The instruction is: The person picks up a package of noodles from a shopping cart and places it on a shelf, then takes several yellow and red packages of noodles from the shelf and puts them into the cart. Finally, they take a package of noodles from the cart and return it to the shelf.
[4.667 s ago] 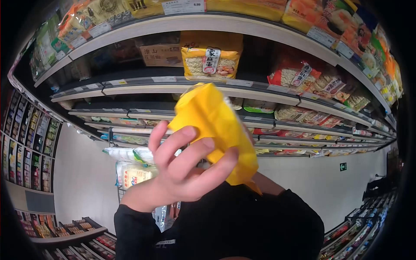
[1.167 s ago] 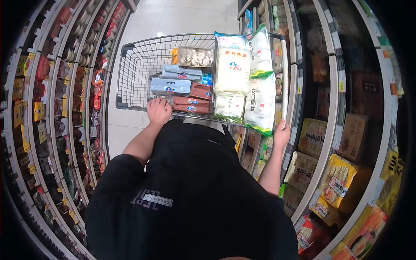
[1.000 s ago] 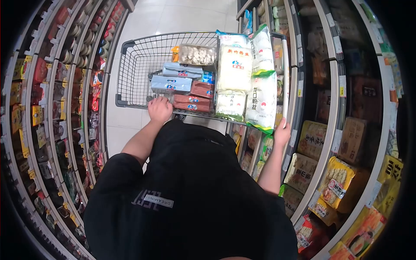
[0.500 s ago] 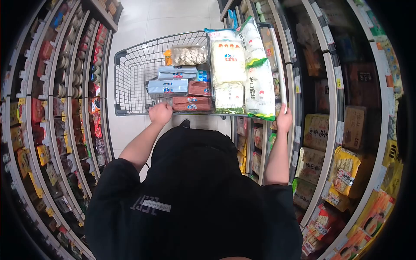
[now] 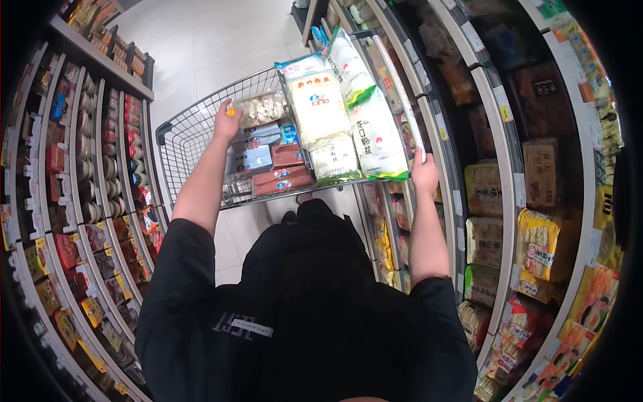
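A shopping cart [image 5: 191, 100] with grey mesh walls stands before me, slightly turned. My right hand [image 5: 424, 173] is wrapped round its white handle bar [image 5: 396, 94]. Inside the cart, the fingers of my left hand [image 5: 229, 123] are closed on a small orange packet [image 5: 232, 110], mostly hidden by the hand. Right beside it lies a clear pack of pale pieces [image 5: 262, 108]. Nearer me are light-blue packs [image 5: 252, 158] and reddish-brown packs [image 5: 282, 181]. A large bag of white noodles [image 5: 318, 107] and green-edged vermicelli bags [image 5: 378, 142] fill the handle end.
Shelves of jars and packets [image 5: 100, 154] line the left of the aisle. Close to the handle on the right are shelves with bagged noodles [image 5: 538, 244]. Pale floor tiles [image 5: 221, 30] show beyond the cart, and a shelf end [image 5: 107, 60] stands at the upper left.
My left hand has left the cart's near rim and reached up and inward to the orange packet. The cart has turned slightly and shifted left in view. My right hand stays on the handle.
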`<action>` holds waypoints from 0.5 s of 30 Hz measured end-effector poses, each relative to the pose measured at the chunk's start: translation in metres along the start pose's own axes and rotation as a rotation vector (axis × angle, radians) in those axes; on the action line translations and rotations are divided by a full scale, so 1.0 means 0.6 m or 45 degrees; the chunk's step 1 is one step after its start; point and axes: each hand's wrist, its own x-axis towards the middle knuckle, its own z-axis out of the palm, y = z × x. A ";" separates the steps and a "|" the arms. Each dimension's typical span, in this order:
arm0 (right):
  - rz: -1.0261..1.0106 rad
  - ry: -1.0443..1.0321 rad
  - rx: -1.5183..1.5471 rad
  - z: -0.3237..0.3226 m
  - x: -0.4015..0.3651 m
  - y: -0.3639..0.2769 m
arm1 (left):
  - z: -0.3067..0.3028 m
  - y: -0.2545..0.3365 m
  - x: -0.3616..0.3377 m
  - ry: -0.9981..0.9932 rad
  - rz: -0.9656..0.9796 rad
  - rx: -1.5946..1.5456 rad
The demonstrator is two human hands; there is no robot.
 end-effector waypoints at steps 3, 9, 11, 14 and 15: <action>-0.031 0.009 -0.013 0.014 0.015 0.000 | 0.021 -0.011 0.041 -0.104 -0.135 -0.094; 0.016 0.073 -0.049 0.038 0.045 -0.014 | 0.045 -0.053 0.105 -0.319 -0.241 -0.320; 0.052 0.070 0.015 0.044 0.054 -0.028 | 0.036 -0.049 0.111 -0.373 -0.270 -0.493; 0.028 0.011 0.043 0.035 0.066 -0.062 | 0.021 -0.076 0.148 -0.272 -0.245 -0.470; 0.027 0.005 0.061 0.035 0.072 -0.067 | 0.017 -0.079 0.149 -0.228 -0.228 -0.507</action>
